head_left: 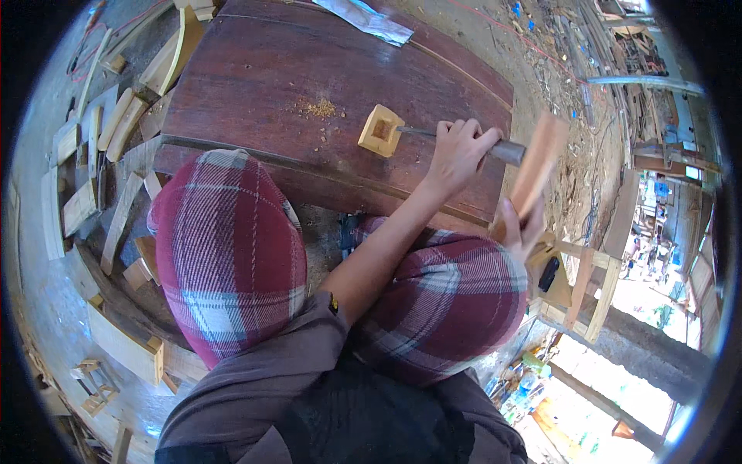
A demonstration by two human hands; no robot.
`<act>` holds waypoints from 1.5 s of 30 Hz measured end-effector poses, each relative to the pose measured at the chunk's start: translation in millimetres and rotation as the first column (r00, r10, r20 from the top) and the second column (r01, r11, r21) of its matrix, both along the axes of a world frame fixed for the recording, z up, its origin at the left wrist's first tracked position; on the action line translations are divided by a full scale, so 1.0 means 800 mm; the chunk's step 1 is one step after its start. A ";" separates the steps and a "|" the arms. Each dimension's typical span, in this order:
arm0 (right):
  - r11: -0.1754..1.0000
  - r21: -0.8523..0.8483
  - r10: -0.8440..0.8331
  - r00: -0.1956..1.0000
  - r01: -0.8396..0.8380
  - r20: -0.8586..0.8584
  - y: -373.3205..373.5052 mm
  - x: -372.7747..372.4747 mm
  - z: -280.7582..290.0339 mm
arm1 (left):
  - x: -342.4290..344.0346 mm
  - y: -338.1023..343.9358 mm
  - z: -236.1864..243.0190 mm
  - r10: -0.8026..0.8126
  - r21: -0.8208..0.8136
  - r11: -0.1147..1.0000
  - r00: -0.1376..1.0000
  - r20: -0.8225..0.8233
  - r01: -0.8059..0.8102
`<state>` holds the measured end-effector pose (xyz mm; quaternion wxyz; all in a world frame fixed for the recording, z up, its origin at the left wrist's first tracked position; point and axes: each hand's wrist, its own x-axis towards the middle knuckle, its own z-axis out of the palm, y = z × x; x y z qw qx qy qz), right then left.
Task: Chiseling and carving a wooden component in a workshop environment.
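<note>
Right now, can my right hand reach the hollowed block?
Likely not: your right hand holds a wooden piece, and your left hand with its chisel sits between it and the block.

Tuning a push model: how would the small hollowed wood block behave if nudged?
The block is probably stiff: its walls look thick. Likely light, being small and hollowed. Its flat sides suggest sliding across the dark red wooden board rather than rolling.
</note>
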<state>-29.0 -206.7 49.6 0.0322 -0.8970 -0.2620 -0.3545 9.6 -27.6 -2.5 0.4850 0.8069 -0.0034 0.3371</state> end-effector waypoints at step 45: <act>0.506 0.803 0.237 0.844 0.315 -0.481 0.027 -0.051 0.093 | -0.003 0.017 0.021 0.109 -0.121 0.987 0.994 0.009 -0.107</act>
